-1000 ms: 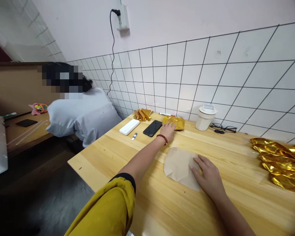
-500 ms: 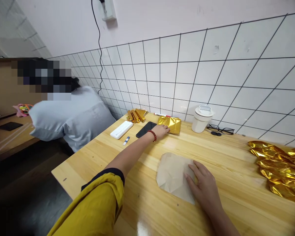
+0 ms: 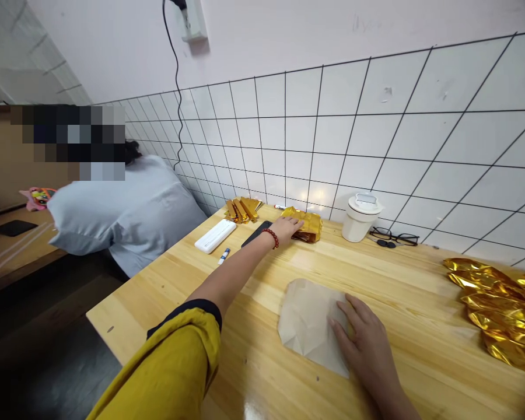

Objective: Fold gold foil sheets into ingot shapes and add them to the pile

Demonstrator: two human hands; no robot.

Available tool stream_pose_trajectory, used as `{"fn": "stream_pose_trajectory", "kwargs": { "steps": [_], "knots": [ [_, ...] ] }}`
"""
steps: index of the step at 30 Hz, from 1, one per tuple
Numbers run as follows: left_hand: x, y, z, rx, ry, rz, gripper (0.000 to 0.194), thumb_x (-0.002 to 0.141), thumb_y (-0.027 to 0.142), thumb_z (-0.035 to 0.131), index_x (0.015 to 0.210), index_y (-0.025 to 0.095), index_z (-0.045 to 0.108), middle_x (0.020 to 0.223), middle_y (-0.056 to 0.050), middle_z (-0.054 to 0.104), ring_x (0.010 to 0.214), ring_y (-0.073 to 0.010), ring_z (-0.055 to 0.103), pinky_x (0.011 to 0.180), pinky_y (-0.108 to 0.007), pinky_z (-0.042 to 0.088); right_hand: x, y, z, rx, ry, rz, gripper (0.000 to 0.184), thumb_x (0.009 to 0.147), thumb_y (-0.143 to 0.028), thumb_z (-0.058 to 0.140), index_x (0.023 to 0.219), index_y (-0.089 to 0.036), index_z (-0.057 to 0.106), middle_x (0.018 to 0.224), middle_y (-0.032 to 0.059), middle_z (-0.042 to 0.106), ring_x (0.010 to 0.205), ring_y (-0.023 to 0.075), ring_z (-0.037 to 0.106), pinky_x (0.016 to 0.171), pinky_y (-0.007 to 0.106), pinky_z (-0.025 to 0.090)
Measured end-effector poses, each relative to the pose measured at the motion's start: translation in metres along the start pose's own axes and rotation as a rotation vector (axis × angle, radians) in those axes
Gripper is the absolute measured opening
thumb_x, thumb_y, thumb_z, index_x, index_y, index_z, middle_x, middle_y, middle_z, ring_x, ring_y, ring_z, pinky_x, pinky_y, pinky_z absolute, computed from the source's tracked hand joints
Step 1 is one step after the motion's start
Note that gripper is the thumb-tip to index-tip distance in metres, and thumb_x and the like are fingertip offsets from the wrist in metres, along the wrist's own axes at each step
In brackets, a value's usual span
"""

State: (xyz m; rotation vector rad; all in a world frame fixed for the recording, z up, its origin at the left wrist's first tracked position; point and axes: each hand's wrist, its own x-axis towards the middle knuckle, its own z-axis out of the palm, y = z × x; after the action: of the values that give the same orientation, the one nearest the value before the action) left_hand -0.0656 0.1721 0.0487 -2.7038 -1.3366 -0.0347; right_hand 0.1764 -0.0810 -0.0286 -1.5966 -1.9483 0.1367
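My left hand (image 3: 289, 226) reaches across to the back of the table, a red bead bracelet on its wrist. Its fingers grip the left side of some gold foil (image 3: 312, 223), which is bent up with a darker edge showing below; the thumb is partly hidden. Near me, my right hand (image 3: 364, 332) rests on the right edge of a creased sheet of beige paper (image 3: 308, 318), fingers stretched out and apart. Beneath my left wrist lies a black phone (image 3: 254, 234), partly covered.
Folded gold strips (image 3: 244, 210), a white power bank (image 3: 215, 235) and a small blue-white tube (image 3: 224, 255) lie at left. A lidded white cup (image 3: 361, 216) and glasses (image 3: 394, 237) stand by the tiled wall. Crumpled gold foil (image 3: 503, 315) covers the right. Another person (image 3: 131, 210) leans at far left.
The gold foil under my left hand has bent and risen, showing its underside edge. My right hand stays on the paper. The view has tilted up slightly.
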Motion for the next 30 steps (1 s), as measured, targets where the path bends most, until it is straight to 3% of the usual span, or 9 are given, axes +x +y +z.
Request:
{"fn": "stream_pose_trajectory", "kwargs": {
  "steps": [4, 9, 14, 18, 22, 24, 26, 28, 30],
  "knots": [
    [0.001, 0.004, 0.006, 0.034, 0.028, -0.066, 0.056, 0.086, 0.008, 0.044, 0.141, 0.016, 0.047, 0.144, -0.015, 0.053, 0.129, -0.0301, 0.048, 0.113, -0.051, 0.027, 0.0, 0.0, 0.0, 0.009, -0.009, -0.002, 0.038, 0.091, -0.047, 0.045, 0.116, -0.028, 0.067, 0.135, 0.0128, 0.061, 0.125, 0.0361, 0.058, 0.102, 0.055, 0.048],
    [-0.006, 0.012, 0.022, 0.037, 0.025, 0.002, 0.054, 0.089, 0.009, 0.04, 0.141, 0.02, 0.048, 0.151, -0.01, 0.048, 0.133, -0.0279, 0.046, 0.113, -0.048, 0.03, -0.001, -0.001, -0.001, 0.028, -0.005, 0.012, 0.038, 0.09, -0.046, 0.048, 0.115, -0.027, 0.07, 0.135, 0.0122, 0.062, 0.126, 0.0369, 0.057, 0.103, 0.056, 0.047],
    [-0.005, 0.014, 0.029, 0.045, 0.038, -0.002, 0.049, 0.093, 0.012, 0.036, 0.139, 0.021, 0.05, 0.146, -0.009, 0.053, 0.128, -0.0265, 0.051, 0.108, -0.045, 0.036, 0.0, -0.002, 0.0, 0.049, 0.007, 0.013, 0.04, 0.091, -0.045, 0.05, 0.114, -0.02, 0.071, 0.133, 0.0151, 0.062, 0.124, 0.0361, 0.058, 0.103, 0.055, 0.046],
    [-0.007, 0.014, 0.024, -0.008, 0.039, -0.059, 0.044, 0.098, 0.039, 0.039, 0.136, 0.021, 0.053, 0.141, -0.011, 0.057, 0.125, -0.0283, 0.054, 0.105, -0.045, 0.039, -0.001, -0.001, 0.002, 0.049, 0.026, 0.009, 0.038, 0.091, -0.044, 0.052, 0.113, -0.021, 0.072, 0.133, 0.0151, 0.063, 0.123, 0.0361, 0.058, 0.101, 0.056, 0.047],
    [-0.013, 0.011, 0.015, -0.106, 0.077, -0.068, 0.069, 0.089, 0.064, 0.046, 0.143, 0.02, 0.047, 0.15, -0.014, 0.047, 0.138, -0.0329, 0.042, 0.116, -0.049, 0.026, -0.002, 0.001, 0.004, 0.055, 0.029, 0.006, 0.037, 0.09, -0.043, 0.053, 0.113, -0.02, 0.071, 0.133, 0.0156, 0.063, 0.124, 0.0363, 0.058, 0.103, 0.056, 0.046],
    [-0.009, 0.005, 0.009, -0.213, 0.15, -0.204, 0.071, 0.091, 0.065, 0.043, 0.146, 0.019, 0.042, 0.154, -0.016, 0.042, 0.142, -0.0315, 0.038, 0.116, -0.046, 0.027, -0.003, 0.002, 0.005, 0.055, 0.031, 0.006, 0.036, 0.09, -0.043, 0.053, 0.113, -0.021, 0.071, 0.133, 0.015, 0.062, 0.124, 0.0356, 0.058, 0.104, 0.055, 0.045],
    [0.001, -0.005, 0.001, -0.356, 0.178, -0.467, 0.069, 0.092, 0.062, 0.041, 0.145, 0.017, 0.041, 0.15, -0.019, 0.046, 0.138, -0.0309, 0.043, 0.109, -0.043, 0.035, -0.003, 0.002, 0.005, 0.05, 0.035, 0.005, 0.036, 0.091, -0.042, 0.053, 0.114, -0.021, 0.071, 0.134, 0.014, 0.063, 0.125, 0.0342, 0.057, 0.104, 0.053, 0.045],
    [0.015, -0.014, -0.005, -0.47, 0.099, -0.71, 0.072, 0.088, 0.065, 0.048, 0.141, 0.015, 0.043, 0.139, -0.022, 0.056, 0.129, -0.0338, 0.052, 0.102, -0.044, 0.04, -0.003, 0.002, 0.005, 0.038, 0.041, 0.003, 0.036, 0.091, -0.042, 0.053, 0.114, -0.021, 0.071, 0.134, 0.0133, 0.062, 0.125, 0.0324, 0.057, 0.104, 0.052, 0.045],
    [0.029, -0.02, -0.007, -0.52, 0.048, -0.762, 0.072, 0.084, 0.064, 0.056, 0.135, 0.013, 0.048, 0.127, -0.023, 0.063, 0.12, -0.0357, 0.058, 0.098, -0.046, 0.043, -0.003, 0.001, 0.005, 0.025, 0.049, -0.004, 0.036, 0.091, -0.042, 0.054, 0.114, -0.02, 0.071, 0.135, 0.0134, 0.062, 0.124, 0.0311, 0.057, 0.103, 0.051, 0.046]
  ]
}}
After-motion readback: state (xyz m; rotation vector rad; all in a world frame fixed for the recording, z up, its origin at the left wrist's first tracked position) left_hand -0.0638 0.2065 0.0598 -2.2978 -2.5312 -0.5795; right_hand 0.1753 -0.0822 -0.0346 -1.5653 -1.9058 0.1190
